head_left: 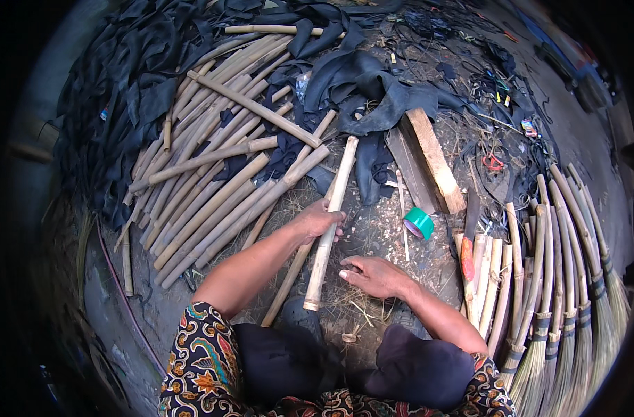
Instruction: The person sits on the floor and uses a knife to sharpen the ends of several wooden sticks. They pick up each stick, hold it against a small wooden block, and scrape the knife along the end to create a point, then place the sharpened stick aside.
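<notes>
Slanting thru L hand rn, a pale bamboo pole is sitting clamped in its fingers abt midway; R hand is hovering just right of it, fingers loosely apart.

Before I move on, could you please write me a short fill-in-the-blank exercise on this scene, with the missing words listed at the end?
1. The person's ____ hand holds a pale bamboo pole.
2. The right hand holds ____.
3. The outside of the tape roll on the ground is ____ in colour.
4. The brooms are on the person's ____ side.

Missing words: left; nothing; green; right.
</notes>
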The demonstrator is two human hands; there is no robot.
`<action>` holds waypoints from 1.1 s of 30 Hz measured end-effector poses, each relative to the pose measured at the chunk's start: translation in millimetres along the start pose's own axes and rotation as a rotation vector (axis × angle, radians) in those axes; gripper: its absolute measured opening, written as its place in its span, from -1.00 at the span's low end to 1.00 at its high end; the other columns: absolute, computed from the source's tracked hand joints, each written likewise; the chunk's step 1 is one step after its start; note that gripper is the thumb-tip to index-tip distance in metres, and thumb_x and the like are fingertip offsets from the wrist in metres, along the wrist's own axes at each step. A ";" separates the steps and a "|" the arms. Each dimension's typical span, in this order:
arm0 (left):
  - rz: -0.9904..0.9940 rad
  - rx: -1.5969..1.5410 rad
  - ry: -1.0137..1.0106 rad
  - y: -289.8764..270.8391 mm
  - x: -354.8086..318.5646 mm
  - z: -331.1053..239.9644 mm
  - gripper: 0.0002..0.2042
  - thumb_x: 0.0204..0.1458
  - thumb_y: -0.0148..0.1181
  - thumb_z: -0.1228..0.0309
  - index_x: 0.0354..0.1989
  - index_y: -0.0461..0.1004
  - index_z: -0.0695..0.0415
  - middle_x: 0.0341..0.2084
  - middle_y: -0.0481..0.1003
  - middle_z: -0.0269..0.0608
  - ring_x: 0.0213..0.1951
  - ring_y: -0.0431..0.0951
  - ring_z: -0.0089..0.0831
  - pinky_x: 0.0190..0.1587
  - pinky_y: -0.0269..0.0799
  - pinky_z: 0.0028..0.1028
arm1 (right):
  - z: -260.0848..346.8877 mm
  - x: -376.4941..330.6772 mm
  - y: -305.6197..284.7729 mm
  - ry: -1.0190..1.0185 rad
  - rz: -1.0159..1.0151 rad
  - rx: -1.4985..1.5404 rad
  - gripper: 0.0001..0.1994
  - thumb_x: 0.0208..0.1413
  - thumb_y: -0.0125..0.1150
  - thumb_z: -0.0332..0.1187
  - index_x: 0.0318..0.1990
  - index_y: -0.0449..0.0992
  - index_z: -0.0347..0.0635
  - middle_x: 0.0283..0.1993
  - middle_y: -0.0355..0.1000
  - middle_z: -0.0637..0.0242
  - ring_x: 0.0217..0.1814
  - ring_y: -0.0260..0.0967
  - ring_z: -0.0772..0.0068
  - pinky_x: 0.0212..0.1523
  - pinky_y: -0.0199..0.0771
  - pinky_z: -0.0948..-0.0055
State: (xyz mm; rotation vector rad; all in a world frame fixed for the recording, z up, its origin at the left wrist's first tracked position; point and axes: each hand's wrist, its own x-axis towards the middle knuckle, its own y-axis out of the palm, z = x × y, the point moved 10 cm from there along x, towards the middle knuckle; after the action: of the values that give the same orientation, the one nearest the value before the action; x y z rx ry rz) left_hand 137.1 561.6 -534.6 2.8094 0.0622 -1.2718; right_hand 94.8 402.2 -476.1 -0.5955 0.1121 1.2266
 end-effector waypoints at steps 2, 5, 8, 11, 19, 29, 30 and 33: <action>-0.136 0.219 0.009 -43.7 -12.0 7.5 -0.67 0.26 0.26 0.44 0.09 0.33 0.29 -0.34 0.50 -0.16 -0.45 0.55 -0.47 -0.46 0.57 -0.46 | -17.9 -6.0 -19.0 0.100 -0.126 0.056 -0.50 0.39 0.11 0.00 0.22 0.48 -0.22 -0.26 0.56 0.14 -0.25 0.54 0.31 -0.18 0.53 0.23; -0.264 0.357 0.049 -109.2 -35.7 30.2 -0.64 0.24 0.31 0.40 0.12 0.40 0.26 -0.44 0.51 -0.24 -0.55 0.47 -0.55 -0.56 0.44 -0.46 | -61.5 -24.6 -45.7 0.258 -0.296 0.179 -0.53 0.37 0.14 -0.07 0.22 0.49 -0.27 -0.26 0.57 0.14 -0.27 0.51 0.32 -0.17 0.52 0.26; -0.286 0.356 0.091 -154.9 -61.6 67.4 -0.68 0.24 0.32 0.37 0.07 0.43 0.23 -0.44 0.51 -0.29 -0.53 0.48 -0.56 -0.49 0.43 -0.49 | -89.1 -52.4 -86.9 0.214 -0.590 0.116 -0.63 0.35 0.18 -0.22 0.15 0.52 -0.31 -0.24 0.58 0.15 -0.25 0.52 0.31 -0.14 0.52 0.27; -0.138 0.275 -0.049 -169.0 -88.6 132.9 -0.72 0.24 0.32 0.38 0.03 0.45 0.21 -0.42 0.52 -0.30 -0.50 0.50 -0.55 -0.44 0.44 -0.50 | -117.7 -87.3 -127.9 0.287 -0.861 -0.067 -0.67 0.35 0.17 -0.28 0.13 0.51 -0.33 -0.07 0.58 -0.01 -0.04 0.56 0.13 0.03 0.52 0.24; -0.899 0.972 0.180 -204.8 -231.9 170.9 -0.69 0.17 0.35 0.27 -0.02 0.50 0.17 -0.27 0.56 -0.03 -0.24 0.59 -0.06 -0.15 0.49 -0.10 | -160.8 -143.8 -175.5 0.445 -1.068 -0.225 -0.62 0.34 0.18 -0.32 0.19 0.48 -0.38 0.06 0.52 -0.12 0.08 0.52 0.00 0.15 0.49 0.16; -1.760 1.307 0.524 -271.5 -446.8 46.3 -0.64 -0.04 0.42 0.48 -0.04 0.51 0.11 -0.04 0.43 0.02 0.01 0.45 0.03 0.16 0.27 -0.04 | -98.8 -91.0 -179.3 0.231 -1.064 -0.445 -0.65 0.33 0.17 -0.37 0.19 0.45 -0.35 0.09 0.43 -0.13 0.19 0.41 -0.14 0.24 0.37 0.07; -1.899 1.309 0.434 -275.8 -463.3 32.4 -0.60 0.01 0.39 0.50 0.04 0.47 0.09 0.03 0.39 0.04 0.06 0.45 0.03 0.19 0.29 -0.05 | -91.8 -84.0 -179.2 0.202 -1.047 -0.442 -0.65 0.32 0.17 -0.38 0.19 0.45 -0.34 0.09 0.44 -0.11 0.17 0.42 -0.13 0.24 0.38 0.07; -2.110 1.301 0.499 -264.7 -477.6 -14.9 -0.44 0.16 0.28 0.54 0.32 0.25 0.01 0.23 0.25 0.12 0.23 0.42 0.02 0.28 0.36 -0.08 | -80.2 -57.3 -174.8 0.153 -0.978 -0.325 -0.64 0.32 0.17 -0.37 0.20 0.45 -0.35 0.10 0.44 -0.08 0.16 0.42 -0.11 0.23 0.40 0.09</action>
State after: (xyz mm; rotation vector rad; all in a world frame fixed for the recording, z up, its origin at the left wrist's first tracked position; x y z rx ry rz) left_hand -182.6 820.3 -175.1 -0.7595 -1.1574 -0.0312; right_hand 251.7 278.6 -457.0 -0.8810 -0.2383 0.2435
